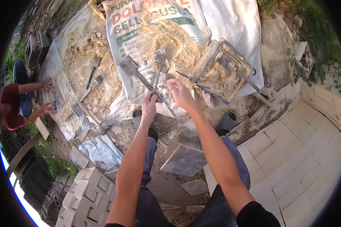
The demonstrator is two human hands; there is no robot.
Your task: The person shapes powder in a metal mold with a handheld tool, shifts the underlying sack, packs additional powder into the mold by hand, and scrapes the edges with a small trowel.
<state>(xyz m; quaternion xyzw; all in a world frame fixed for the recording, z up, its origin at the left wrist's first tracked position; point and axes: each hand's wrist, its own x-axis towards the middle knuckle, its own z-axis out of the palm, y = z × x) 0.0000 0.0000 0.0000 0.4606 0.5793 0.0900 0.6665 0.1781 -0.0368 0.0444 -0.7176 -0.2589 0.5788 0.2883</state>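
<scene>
Gripping 1 long-handled tool (158, 73), left hand (149, 107) sits near right hand (181, 94).

Outdoor daylight, dirt ground (166, 187), green plants (322, 34) upper right, stacked pale blocks (85, 198) lower left, close-set pale slabs (291, 159) lower right

Dusty, flat-bladed tool (158, 73), blade away from the person, handle in the left hand (149, 107).

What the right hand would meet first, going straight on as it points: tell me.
Probably the flat-bladed scraper in the left hand, just ahead of the right hand. Depth is unclear, so it might pass over or under the scraper.
</scene>
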